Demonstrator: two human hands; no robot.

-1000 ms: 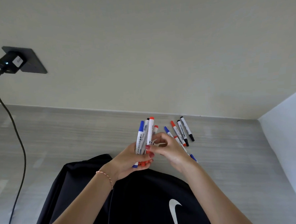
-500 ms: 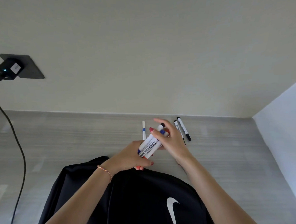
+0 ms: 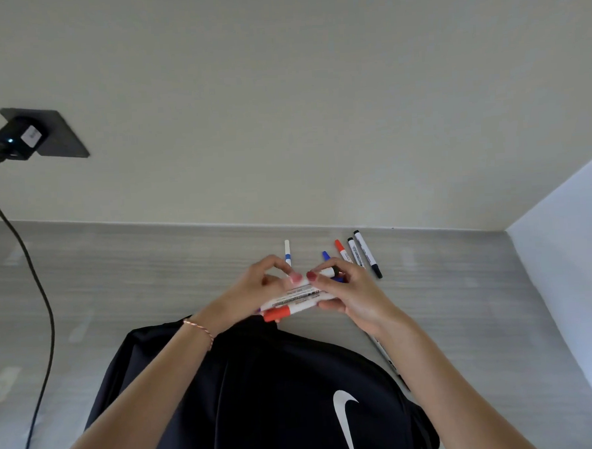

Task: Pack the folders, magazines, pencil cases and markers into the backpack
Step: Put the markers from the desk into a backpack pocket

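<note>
Above backpack (image 3: 262, 397) top edge, marker bundle (image 3: 293, 300) held sideways, fingers of left hand (image 3: 253, 291) and right hand (image 3: 349, 290) clenched around it; loose markers (image 3: 357, 252) laid on grey surface (image 3: 153, 283) just beyond, near wall

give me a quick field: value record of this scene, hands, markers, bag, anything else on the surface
left hand: grips one end of a bundle of markers
right hand: grips the other end of the same bundle
bundle: roughly level, above the top edge of the backpack, one red cap showing at its left end
loose markers: several lying on the grey surface beyond the right hand, black, red and blue caps
single marker: blue band, lying apart, beyond the left hand
backpack: black, white logo, lying flat
wall: charger plugged in, cable hanging down
</note>
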